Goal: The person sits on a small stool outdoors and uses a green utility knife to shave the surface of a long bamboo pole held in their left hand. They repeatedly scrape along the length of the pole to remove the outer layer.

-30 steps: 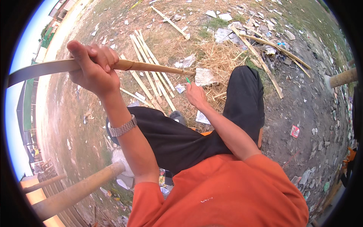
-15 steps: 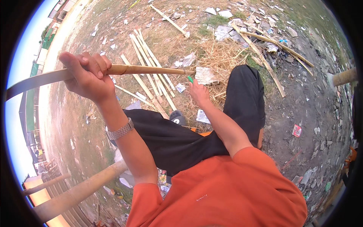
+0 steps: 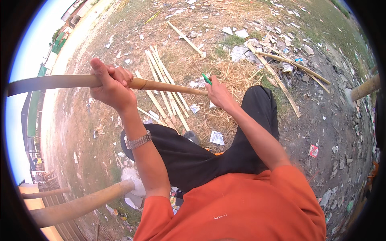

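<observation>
One bamboo strip [image 3: 173,86] ran crosswise, left to right, above the ground; its right end lay just beside the right hand [image 3: 220,94], which grasped a green handle [image 3: 207,79]. Farther left, the left hand [image 3: 114,90] was clenched around the strip. Loose sticks [image 3: 156,100] lay beneath, angled across its long axis.

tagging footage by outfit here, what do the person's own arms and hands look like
Short orange-red sleeves leave both forearms bare. A silvery link band, like a watch strap, circles the left wrist. The left hand and right hand wear no gloves, and no band shows on the right wrist.
</observation>
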The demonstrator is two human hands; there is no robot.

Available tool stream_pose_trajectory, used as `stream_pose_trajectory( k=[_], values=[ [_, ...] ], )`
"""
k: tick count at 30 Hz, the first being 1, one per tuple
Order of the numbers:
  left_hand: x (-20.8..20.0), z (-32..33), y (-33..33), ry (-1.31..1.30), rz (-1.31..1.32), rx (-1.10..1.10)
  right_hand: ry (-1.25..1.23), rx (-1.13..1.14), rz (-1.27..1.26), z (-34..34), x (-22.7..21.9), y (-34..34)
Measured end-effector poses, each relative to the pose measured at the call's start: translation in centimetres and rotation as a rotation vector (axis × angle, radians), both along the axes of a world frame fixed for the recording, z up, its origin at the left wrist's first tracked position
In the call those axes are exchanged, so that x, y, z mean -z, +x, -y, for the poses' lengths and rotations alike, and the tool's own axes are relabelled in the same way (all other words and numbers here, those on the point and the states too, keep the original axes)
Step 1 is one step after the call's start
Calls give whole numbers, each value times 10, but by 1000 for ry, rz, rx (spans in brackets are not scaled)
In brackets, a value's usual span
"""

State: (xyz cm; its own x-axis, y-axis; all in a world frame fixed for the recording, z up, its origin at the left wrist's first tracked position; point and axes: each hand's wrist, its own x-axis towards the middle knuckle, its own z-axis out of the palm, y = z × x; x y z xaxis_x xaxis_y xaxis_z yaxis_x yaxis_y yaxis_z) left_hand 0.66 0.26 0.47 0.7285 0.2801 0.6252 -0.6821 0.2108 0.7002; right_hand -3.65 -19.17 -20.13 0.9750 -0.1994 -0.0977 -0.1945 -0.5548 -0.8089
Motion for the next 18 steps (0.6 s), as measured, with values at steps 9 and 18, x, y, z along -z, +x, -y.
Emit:
stream_pose_trajectory(
  k=[9, 18],
  values=[
    [4, 2, -6, 20, 44, 282, 232, -124, 373, -72, -134, -93],
    [2, 8, -14, 12, 6, 201, -14, -69, 395, -81, -103, -91]
  ],
)
